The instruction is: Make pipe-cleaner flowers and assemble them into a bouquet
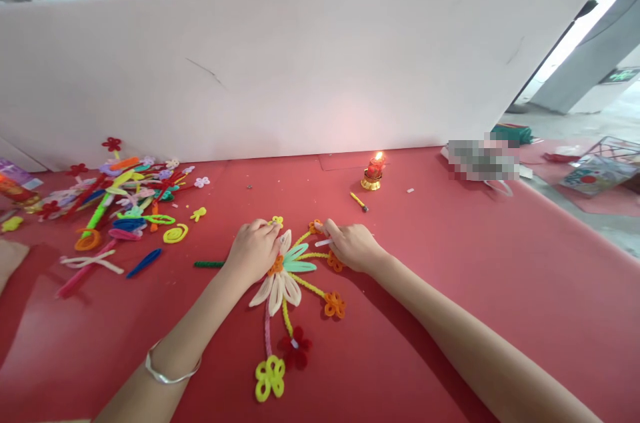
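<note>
A pipe-cleaner flower piece (283, 276) lies on the red table (450, 263), with cream and pale green petals, an orange centre and yellow stems ending in small orange, red and yellow flowers. My left hand (254, 249) rests curled on its upper left edge, fingers pressed on a cream petal. My right hand (353, 244) is closed around a thin white stick (323, 243) just right of the petals, its tip pointing toward the flower.
A lit red candle (373, 171) in a gold holder stands behind the hands. A small yellow tool (359, 201) lies near it. A heap of coloured pipe-cleaner shapes (120, 199) covers the left. A white board (300, 63) walls off the back. A wire basket (607, 163) sits far right.
</note>
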The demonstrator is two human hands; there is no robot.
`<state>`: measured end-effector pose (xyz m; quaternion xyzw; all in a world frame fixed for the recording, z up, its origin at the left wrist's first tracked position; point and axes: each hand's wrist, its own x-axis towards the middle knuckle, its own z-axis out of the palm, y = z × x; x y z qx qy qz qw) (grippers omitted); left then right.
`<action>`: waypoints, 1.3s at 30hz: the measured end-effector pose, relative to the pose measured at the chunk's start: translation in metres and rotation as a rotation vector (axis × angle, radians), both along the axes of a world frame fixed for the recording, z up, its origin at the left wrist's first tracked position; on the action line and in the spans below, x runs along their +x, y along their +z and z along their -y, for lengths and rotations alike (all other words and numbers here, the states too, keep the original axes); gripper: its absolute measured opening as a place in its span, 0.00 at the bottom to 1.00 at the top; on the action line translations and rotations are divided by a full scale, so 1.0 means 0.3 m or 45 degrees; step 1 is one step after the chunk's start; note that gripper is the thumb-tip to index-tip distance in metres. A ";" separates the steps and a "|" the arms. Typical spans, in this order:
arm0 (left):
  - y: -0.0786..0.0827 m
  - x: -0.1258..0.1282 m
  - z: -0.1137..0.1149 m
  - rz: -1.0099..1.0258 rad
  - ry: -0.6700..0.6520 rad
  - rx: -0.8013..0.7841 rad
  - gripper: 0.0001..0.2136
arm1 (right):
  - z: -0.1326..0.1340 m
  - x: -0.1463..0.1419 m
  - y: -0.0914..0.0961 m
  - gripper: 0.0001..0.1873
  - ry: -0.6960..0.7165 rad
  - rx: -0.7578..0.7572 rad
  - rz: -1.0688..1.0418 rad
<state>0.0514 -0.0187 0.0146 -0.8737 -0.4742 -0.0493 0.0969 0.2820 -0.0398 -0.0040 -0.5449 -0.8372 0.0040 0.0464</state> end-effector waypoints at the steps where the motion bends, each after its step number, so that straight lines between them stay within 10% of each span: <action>1: 0.001 0.000 0.000 0.000 0.001 0.002 0.15 | 0.000 -0.002 0.002 0.16 0.000 0.003 0.018; 11: -0.012 0.003 -0.002 0.097 -0.019 -0.012 0.16 | 0.000 -0.001 -0.007 0.17 -0.029 -0.067 0.013; 18: 0.095 -0.098 -0.024 0.384 0.052 -0.136 0.18 | -0.027 0.040 -0.040 0.15 -0.201 -0.118 -0.808; 22: 0.159 -0.211 -0.016 0.259 0.118 -0.659 0.15 | -0.040 0.052 -0.042 0.12 -0.224 -0.139 -1.187; 30: 0.081 -0.278 -0.072 0.227 0.203 -1.069 0.06 | -0.055 0.055 -0.074 0.09 -0.232 -0.130 -1.287; 39: 0.107 -0.257 -0.064 0.393 0.143 -1.003 0.06 | -0.055 0.057 -0.082 0.08 -0.260 -0.120 -1.295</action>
